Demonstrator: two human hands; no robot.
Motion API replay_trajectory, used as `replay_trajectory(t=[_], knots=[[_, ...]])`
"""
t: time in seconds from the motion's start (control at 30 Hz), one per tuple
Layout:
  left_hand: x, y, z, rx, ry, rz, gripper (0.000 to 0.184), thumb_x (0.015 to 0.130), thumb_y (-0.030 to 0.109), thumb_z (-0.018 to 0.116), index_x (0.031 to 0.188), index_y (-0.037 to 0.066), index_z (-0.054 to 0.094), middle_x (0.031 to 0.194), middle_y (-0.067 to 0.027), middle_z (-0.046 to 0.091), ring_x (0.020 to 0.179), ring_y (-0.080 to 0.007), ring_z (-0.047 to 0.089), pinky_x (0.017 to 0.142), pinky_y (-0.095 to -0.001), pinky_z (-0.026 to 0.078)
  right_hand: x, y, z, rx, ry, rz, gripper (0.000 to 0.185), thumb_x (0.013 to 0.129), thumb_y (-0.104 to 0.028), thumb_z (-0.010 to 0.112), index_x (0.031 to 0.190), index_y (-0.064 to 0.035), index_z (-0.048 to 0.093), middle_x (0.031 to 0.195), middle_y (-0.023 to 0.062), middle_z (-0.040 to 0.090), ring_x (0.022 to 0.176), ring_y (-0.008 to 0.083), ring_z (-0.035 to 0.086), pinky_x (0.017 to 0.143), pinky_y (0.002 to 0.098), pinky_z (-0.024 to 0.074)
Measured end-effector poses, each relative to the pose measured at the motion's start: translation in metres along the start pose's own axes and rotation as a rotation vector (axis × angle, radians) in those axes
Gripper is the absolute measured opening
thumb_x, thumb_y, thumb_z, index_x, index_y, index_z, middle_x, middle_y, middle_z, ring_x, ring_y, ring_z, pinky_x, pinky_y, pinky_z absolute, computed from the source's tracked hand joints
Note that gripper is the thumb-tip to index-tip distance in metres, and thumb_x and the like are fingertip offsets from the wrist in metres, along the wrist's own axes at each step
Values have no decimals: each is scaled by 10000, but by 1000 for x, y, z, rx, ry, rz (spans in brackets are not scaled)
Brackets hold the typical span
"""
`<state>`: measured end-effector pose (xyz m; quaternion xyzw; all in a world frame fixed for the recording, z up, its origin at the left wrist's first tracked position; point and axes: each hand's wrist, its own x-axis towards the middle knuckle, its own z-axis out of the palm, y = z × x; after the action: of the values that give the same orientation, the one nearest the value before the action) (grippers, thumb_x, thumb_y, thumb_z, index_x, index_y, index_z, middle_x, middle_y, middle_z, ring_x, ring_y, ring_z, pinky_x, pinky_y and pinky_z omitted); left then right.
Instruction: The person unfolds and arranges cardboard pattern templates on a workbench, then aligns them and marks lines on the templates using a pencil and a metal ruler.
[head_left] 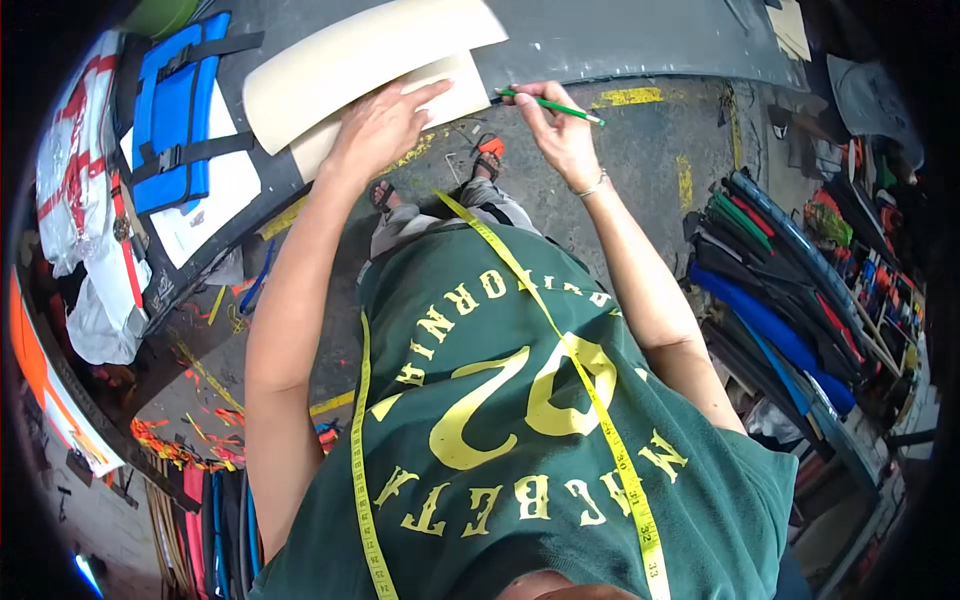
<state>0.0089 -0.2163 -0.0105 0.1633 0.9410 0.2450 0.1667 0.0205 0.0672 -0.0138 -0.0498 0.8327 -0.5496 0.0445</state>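
Dark grey-topped worktable (620,35) ahead of you; curling cream card-like sheet (370,50) on its near edge, your left hand (385,125) spread on it, your right hand (562,135) pinching slim green pencil (570,108) at worktable's edge; sheet likely light, springy, crease-prone: hold flat-palmed, near edges

The shirt (535,440) bears "MACBET…" and "02", the tape measure (641,515) 31, 32, 33.

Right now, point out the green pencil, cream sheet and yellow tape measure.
Green pencil (565,109), head view: shaft.
Cream sheet (368,58), head view: curled upper face.
Yellow tape measure (607,425), head view: numbered strip.
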Motion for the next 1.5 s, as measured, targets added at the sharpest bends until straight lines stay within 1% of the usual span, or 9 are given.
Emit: replay_trajectory(t=[0.3,0.43,0.53,0.63,0.77,0.87,0.97,1.1,1.5], knots=[[-14,21,3,177,121,-44,673,889,727,627,1509,503,493,1584,-100,478,1295,-446,578,1078,-655,403,-1,-26,4,-287,39,-163,207,963,-249,726,1040,-58,727,953,155,735,883,351,721,752,427,566],[-11,19,9,230,138,-61,592,959,686,567,1508,469,518,1693,-33,347,1361,-440,543,1150,-651,339,17,-40,-19,-696,-390,-161,315,999,-322,620,1045,-24,712,796,269,680,850,430,702,780,464,563],[-2,6,17,208,274,-19,573,1004,697,471,1506,430,540,1634,-83,444,1349,-408,561,1118,-649,377,19,-32,-32,-323,-327,-34,285,1021,-272,570,1095,-30,700,929,179,730,842,355,727,794,419,574],[36,24,12,-169,-120,-234,594,1013,730,397,1491,418,564,1510,-141,575,1331,-363,583,1115,-591,415,22,6,-40,148,-196,62,315,1066,-261,491,1237,-51,653,1143,42,724,810,158,696,714,297,555],[83,109,2,35,-87,-45,681,1029,726,320,1452,286,622,1319,-160,702,1276,-357,631,1112,-488,464,57,-6,-76,-44,-32,421,454,1087,-454,511,1108,-27,664,787,89,716,739,154,703,712,326,544],[134,95,28,-199,-105,115,640,1053,639,365,1428,198,638,1480,-162,593,1390,-338,537,1168,-466,417,78,55,-98,-93,114,75,595,871,-319,836,1284,53,623,1117,173,753,1015,236,717,920,354,552],[160,69,24,-7,-150,41,854,899,551,716,1597,158,420,1625,-236,383,1512,-458,315,1251,-567,250,94,59,-117,238,182,-110,766,844,3,773,1497,49,376,1480,265,526,1431,261,486,1178,370,380],[143,59,11,194,-47,125,811,940,571,669,1564,99,455,1576,-232,461,1463,-401,420,1228,-469,339,92,30,-150,-429,126,131,374,864,-120,792,1167,24,626,1044,214,734,991,324,720,866,395,549],[156,76,19,124,-6,37,888,896,715,642,1475,50,535,1494,-193,563,1407,-374,494,1187,-480,392,101,59,-144,-376,335,18,256,927,-181,735,1080,13,671,945,231,730,869,393,707,771,417,550]])
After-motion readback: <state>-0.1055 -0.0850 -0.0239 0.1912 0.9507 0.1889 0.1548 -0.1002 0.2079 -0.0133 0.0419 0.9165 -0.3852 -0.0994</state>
